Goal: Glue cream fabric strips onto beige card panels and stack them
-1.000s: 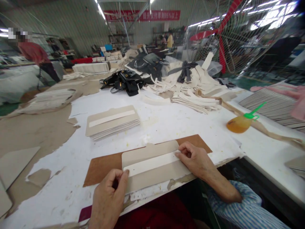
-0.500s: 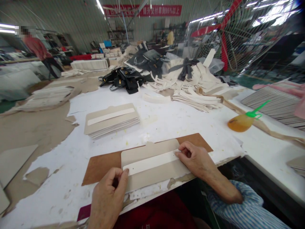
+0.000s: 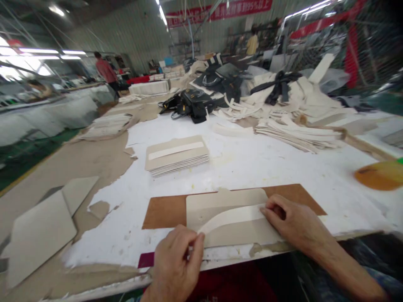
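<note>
A beige card panel (image 3: 220, 205) lies on a brown board (image 3: 163, 212) at the table's near edge. Across the panel runs a white strip (image 3: 233, 216), bowed upward at its left end. My left hand (image 3: 178, 262) pinches the strip's left end between thumb and fingers. My right hand (image 3: 294, 222) presses the strip's right end onto the panel with its fingertips.
A stack of finished beige panels (image 3: 176, 156) sits farther back on the white table (image 3: 252, 163). Black bags (image 3: 192, 105) and heaps of white strips (image 3: 296, 130) lie behind. An orange glue bottle (image 3: 379, 175) is at the right. Grey boards (image 3: 40, 228) lie left. A person (image 3: 105, 71) stands far back.
The strip's left end has lifted off the panel and bows upward in my left hand. The view has swung to the left, and the glue bottle now sits at the right edge.
</note>
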Available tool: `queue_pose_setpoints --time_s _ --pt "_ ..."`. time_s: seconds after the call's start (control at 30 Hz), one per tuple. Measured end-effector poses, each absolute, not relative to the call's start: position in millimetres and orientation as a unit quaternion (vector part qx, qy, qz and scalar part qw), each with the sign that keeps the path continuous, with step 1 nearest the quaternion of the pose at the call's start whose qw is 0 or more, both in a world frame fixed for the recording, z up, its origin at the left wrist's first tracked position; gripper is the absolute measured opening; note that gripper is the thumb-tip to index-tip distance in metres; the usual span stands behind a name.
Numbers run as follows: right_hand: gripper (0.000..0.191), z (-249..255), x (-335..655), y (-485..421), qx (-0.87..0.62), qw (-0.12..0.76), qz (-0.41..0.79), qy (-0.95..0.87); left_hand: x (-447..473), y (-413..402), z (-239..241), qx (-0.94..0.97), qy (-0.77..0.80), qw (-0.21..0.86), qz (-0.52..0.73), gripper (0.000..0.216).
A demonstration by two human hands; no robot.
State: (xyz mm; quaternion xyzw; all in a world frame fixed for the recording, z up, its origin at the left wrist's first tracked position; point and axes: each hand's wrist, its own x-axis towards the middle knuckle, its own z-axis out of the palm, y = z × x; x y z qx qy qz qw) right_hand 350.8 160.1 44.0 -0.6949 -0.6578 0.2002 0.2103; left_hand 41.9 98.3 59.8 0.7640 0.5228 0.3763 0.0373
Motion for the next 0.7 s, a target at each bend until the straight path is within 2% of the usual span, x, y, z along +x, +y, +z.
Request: queue_pose_setpoints --time_s 0.1,0.27,0.43,0.7 --pt "0.034 29 361 163 -0.687 0.192 0.213 -0.667 43 91 60 0.809 0.464 0.0 0.362 0.018" --pt "0.038 26 363 164 -0.694 0.166 0.22 -0.665 43 98 61 0.75 0.551 0.026 0.364 0.025" --pt "0.035 35 356 162 -0.711 0.157 0.215 -0.651 43 111 59 0.693 0.651 0.07 0.301 0.027" --pt "0.031 22 365 160 -0.685 0.178 0.206 -0.676 47 119 58 0.668 0.697 0.095 0.243 0.026"
